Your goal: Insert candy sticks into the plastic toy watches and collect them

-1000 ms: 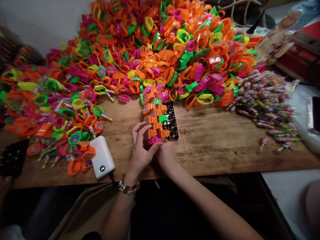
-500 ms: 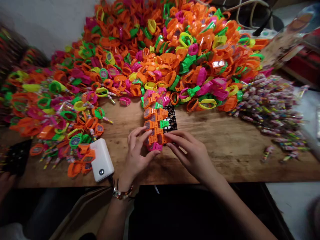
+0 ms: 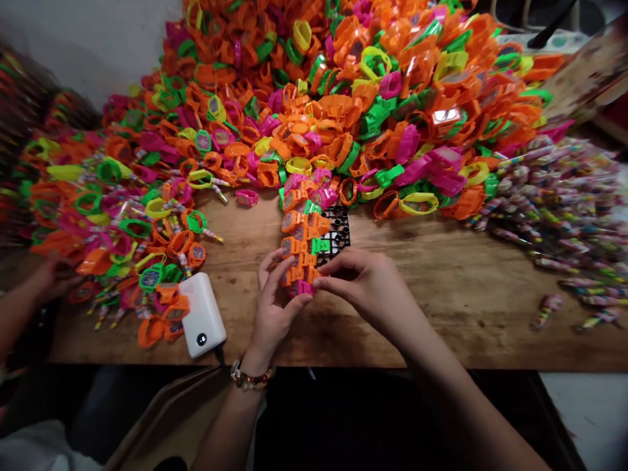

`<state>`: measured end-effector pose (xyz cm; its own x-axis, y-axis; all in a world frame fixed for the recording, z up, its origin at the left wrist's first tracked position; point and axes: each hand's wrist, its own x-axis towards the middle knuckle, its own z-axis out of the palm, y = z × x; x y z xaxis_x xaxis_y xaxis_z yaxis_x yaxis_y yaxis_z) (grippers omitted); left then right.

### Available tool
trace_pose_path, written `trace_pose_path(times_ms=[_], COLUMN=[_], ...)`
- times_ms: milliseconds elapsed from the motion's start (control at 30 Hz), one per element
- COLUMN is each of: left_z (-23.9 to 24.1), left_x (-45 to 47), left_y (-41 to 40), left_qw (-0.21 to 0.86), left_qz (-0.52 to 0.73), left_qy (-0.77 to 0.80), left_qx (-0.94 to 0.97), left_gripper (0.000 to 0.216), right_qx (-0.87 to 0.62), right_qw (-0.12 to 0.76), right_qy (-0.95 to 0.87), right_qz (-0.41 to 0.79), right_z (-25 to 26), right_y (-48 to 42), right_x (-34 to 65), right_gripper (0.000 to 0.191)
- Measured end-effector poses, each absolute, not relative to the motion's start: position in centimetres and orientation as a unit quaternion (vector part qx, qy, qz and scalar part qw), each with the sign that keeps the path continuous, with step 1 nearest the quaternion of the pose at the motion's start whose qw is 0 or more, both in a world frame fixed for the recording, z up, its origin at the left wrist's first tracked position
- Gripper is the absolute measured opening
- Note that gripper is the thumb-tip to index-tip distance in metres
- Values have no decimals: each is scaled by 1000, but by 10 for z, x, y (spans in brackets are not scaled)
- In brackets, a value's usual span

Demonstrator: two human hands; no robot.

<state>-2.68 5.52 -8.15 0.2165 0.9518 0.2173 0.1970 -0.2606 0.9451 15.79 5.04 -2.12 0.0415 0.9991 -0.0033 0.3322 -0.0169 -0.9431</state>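
A black grid tray (image 3: 340, 229) lies on the wooden table (image 3: 422, 294), its left side filled with orange, pink and green toy watches (image 3: 298, 245). My left hand (image 3: 275, 304) cups the near left end of that row, thumb under a pink watch (image 3: 303, 288) and fingers curled on the orange ones. From the right, my right hand (image 3: 366, 284) reaches over the tray's near end, with its fingers pinched together at the same pink watch.
A huge heap of loose toy watches (image 3: 343, 98) covers the far and left table. Wrapped candy sticks (image 3: 554, 209) spread at right. A white power bank (image 3: 202, 315) sits near the front edge. Another person's hand (image 3: 52, 275) reaches in at left.
My right hand came out from behind the left, swung right, then closed back onto the tray's near end. The other person's hand moved into the left pile.
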Motion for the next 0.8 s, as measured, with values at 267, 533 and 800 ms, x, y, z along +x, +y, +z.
trace_pose_path(times_ms=[267,533,800], left_z=[-82,-66,-57], left_x=[-24,-28,-67], left_y=[54,54,37], left_qw=[317,256,196], left_qz=[461,422,405], left_qy=[457,471,547], left_qx=[692,731,706], left_gripper=[47,59,46], right_qx=[-521,-528,-657], right_qw=[486,517,508], right_qy=[-594,-559,-490], right_qz=[374,376,264], right_z=[-29,-25,-36], right_y=[33,11,-25], right_x=[155,187,251], right_gripper=[17,31,24])
